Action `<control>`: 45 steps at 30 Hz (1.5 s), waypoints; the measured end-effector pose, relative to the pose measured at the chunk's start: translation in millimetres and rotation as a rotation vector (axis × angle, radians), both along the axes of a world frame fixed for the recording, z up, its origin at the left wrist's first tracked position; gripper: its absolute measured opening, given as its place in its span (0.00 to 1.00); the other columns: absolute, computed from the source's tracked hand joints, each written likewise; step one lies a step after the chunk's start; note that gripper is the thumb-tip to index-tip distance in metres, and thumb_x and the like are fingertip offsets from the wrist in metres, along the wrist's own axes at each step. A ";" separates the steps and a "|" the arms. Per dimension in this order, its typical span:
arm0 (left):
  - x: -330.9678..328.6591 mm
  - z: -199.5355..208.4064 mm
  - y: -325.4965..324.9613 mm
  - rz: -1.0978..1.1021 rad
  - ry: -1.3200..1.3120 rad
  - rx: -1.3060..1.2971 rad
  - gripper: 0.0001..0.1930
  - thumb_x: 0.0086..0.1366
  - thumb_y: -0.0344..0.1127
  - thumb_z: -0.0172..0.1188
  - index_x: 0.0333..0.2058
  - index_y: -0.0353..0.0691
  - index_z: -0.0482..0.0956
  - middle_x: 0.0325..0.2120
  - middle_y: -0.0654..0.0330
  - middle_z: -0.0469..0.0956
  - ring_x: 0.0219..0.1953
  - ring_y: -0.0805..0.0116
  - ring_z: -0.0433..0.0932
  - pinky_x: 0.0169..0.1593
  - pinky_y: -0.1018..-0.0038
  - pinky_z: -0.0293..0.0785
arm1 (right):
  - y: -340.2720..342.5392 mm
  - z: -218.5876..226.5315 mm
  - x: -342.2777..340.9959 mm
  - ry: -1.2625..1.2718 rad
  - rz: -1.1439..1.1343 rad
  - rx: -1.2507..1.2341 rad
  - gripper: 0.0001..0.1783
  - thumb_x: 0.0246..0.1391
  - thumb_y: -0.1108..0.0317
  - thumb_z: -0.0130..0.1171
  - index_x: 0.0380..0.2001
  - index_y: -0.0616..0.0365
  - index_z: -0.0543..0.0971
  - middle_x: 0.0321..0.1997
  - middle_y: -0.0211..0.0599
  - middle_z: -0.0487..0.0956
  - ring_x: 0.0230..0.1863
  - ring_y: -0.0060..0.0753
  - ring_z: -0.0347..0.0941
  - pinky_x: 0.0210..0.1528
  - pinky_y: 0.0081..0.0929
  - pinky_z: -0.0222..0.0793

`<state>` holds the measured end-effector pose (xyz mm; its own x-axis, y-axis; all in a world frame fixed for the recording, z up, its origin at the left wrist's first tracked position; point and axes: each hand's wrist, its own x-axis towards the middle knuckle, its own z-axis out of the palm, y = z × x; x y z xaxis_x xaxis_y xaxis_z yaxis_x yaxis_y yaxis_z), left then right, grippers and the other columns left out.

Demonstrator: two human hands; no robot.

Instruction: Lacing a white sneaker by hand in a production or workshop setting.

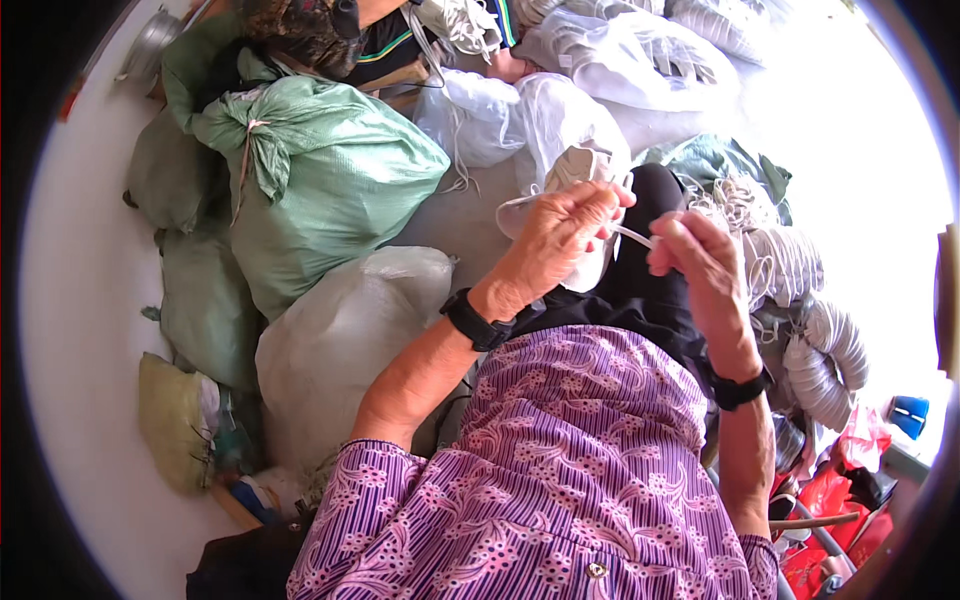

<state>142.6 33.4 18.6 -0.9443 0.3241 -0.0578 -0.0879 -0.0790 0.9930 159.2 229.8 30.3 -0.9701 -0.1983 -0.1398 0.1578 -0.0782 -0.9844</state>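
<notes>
A white shoelace [632, 236] runs as a short, taut length between my two hands. My left hand [570, 225] is closed around one part of it, fingers pinched together. My right hand [700, 255] pinches the other end between thumb and fingers. Behind and below my left hand is a pale white-and-beige shoe [578, 165], by my dark-trousered leg [655, 200]. My left hand covers much of the shoe, so I cannot tell whether the lace is threaded through it.
Green sacks [330, 190] and a white sack [350, 340] stand at my left. Bundled pale laces [785, 262] lie at my right, above red bags [825, 525] and a blue cup [908, 415]. Clear plastic bags [640, 55] lie ahead, near another person's hand [510, 66].
</notes>
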 end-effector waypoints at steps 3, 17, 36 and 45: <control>5.8 2.3 13.4 -0.043 -0.043 -0.009 0.19 0.68 0.46 0.50 0.44 0.35 0.77 0.28 0.66 0.75 0.27 0.82 0.71 0.33 0.84 0.69 | -15.8 -3.1 4.2 -0.039 0.054 -0.071 0.13 0.59 0.61 0.54 0.30 0.62 0.77 0.22 0.26 0.74 0.25 0.15 0.68 0.31 0.13 0.63; 18.4 -10.8 16.9 0.018 -0.010 0.117 0.13 0.68 0.40 0.51 0.37 0.36 0.78 0.26 0.67 0.77 0.20 0.84 0.66 0.25 0.87 0.63 | -12.9 -14.2 9.8 0.110 -0.107 0.006 0.14 0.57 0.62 0.58 0.39 0.62 0.75 0.28 0.25 0.74 0.30 0.11 0.67 0.32 0.12 0.63; 23.8 0.5 8.3 -0.192 -0.239 0.135 0.14 0.67 0.38 0.47 0.35 0.36 0.79 0.17 0.68 0.73 0.16 0.85 0.64 0.19 0.87 0.59 | -18.2 -14.9 8.4 -0.038 0.082 -0.280 0.09 0.59 0.69 0.53 0.40 0.63 0.75 0.26 0.32 0.77 0.24 0.20 0.73 0.32 0.17 0.69; 30.2 -5.4 4.7 -0.131 -0.119 0.090 0.15 0.68 0.39 0.47 0.33 0.35 0.79 0.19 0.65 0.76 0.16 0.85 0.65 0.20 0.86 0.60 | -31.4 -17.4 14.9 0.009 0.042 -0.326 0.08 0.58 0.67 0.54 0.37 0.59 0.76 0.27 0.28 0.76 0.26 0.16 0.70 0.32 0.14 0.65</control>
